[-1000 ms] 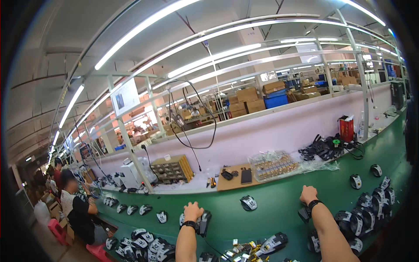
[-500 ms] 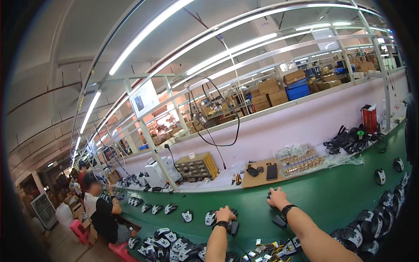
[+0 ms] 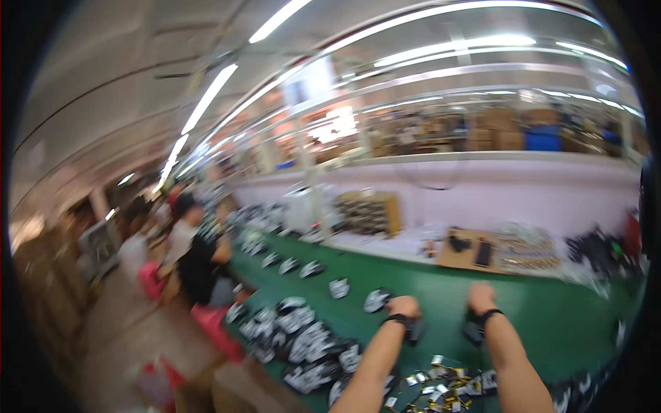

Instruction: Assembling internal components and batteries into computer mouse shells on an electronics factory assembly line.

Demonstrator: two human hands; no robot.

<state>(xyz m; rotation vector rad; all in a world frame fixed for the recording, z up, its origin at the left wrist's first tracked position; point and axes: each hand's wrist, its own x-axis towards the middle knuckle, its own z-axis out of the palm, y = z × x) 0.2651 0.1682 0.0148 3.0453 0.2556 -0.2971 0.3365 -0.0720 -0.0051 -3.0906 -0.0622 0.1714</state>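
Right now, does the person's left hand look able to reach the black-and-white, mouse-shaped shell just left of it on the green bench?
Probably yes: the left hand is close beside the black-and-white shell, and nothing visible blocks it, though blur hides whether the hand is free.

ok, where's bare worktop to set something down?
Widest: green worktop right of the right hand, below the wrapped tray. Narrower: between that hand and the left hand. Crowded: lower left, heaped black-and-white shells; bottom centre, small white-and-yellow pieces.
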